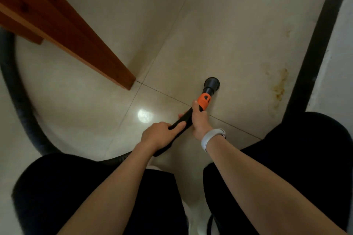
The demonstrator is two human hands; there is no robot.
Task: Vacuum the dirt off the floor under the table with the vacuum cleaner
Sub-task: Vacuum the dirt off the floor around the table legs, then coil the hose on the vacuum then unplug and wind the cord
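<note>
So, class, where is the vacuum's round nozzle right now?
In the head view, the nozzle is on the floor tile right of centre, beyond the wooden table leg's foot.

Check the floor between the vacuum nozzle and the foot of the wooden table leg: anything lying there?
Head view: only bare floor tile with grout lines between nozzle and table leg; no visible debris.

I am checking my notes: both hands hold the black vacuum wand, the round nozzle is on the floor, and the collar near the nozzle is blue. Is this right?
Not quite: the collar is orange, not blue, as the head view shows. The rest holds: the left hand and right hand grip the black wand, and the round nozzle is on the floor.
</note>
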